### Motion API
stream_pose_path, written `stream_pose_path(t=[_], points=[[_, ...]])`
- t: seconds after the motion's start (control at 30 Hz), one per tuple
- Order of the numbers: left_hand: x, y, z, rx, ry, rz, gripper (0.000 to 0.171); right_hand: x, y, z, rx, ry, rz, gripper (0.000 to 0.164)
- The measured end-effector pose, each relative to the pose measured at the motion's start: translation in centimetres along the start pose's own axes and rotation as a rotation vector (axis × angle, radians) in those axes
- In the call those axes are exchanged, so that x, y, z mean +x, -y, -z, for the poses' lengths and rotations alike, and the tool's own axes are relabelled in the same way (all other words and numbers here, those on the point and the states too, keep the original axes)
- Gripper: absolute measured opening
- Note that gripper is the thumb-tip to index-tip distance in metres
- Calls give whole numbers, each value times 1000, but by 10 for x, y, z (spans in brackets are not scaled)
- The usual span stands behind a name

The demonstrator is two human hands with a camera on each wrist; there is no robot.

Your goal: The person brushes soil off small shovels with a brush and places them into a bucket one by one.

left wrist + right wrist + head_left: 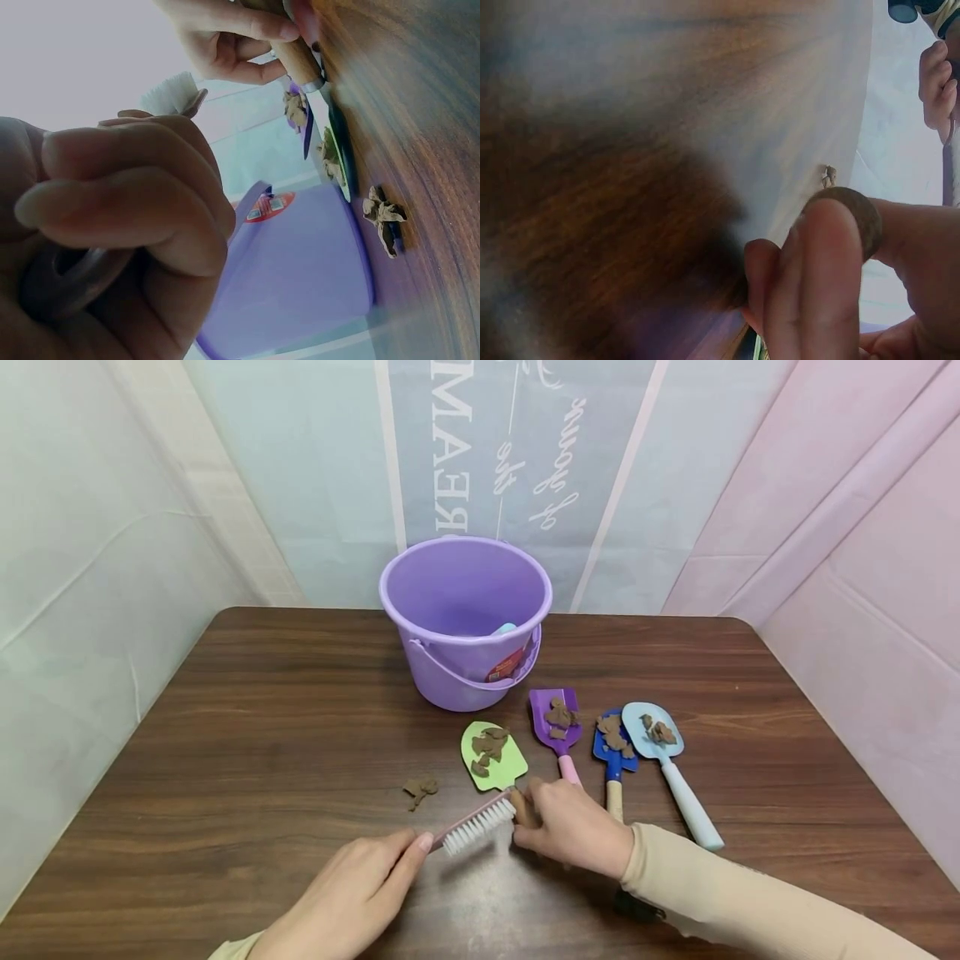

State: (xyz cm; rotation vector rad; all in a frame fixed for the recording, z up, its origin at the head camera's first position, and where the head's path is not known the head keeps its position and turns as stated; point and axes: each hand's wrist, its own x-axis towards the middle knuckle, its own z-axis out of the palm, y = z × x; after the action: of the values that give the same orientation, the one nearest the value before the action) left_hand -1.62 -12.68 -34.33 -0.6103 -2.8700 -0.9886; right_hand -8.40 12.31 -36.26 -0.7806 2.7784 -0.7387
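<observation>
Grips brush (pixel 480 827) in left hand (pixel 345 885) and loaded green shovel (pixel 512 767) in right hand (pixel 573 828), with three more shovels (pixel 665 760) loaded and one brown clump (pixel 422 788) apparently uncollected on counter (pixel 262 760).

Head view: bright, glare on near tabletop (pixel 480 910). Left wrist: overexposed behind shaded left hand (pixel 146 214). Right wrist: tabletop blurred.

Mirrored "REAM", "the" and perhaps "young" on the backdrop (pixel 487 410); illegible print on the bucket's (pixel 450 677) red label (pixel 505 666)

On the table (pixel 277 710), the bucket (pixel 448 681) stands behind four shovels (pixel 614 766), with a clump (pixel 422 787) to their left.
</observation>
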Motion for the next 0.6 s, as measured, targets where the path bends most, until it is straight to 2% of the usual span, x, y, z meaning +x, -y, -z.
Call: stream_pose_path(t=[0.4, 0.6], points=[[-1, -2, 0, 7, 20, 22, 25, -11, 1, 0, 145, 82, -43, 16], [0, -3, -2, 39, 33, 42, 26, -24, 8, 0, 137, 68, -12, 17]])
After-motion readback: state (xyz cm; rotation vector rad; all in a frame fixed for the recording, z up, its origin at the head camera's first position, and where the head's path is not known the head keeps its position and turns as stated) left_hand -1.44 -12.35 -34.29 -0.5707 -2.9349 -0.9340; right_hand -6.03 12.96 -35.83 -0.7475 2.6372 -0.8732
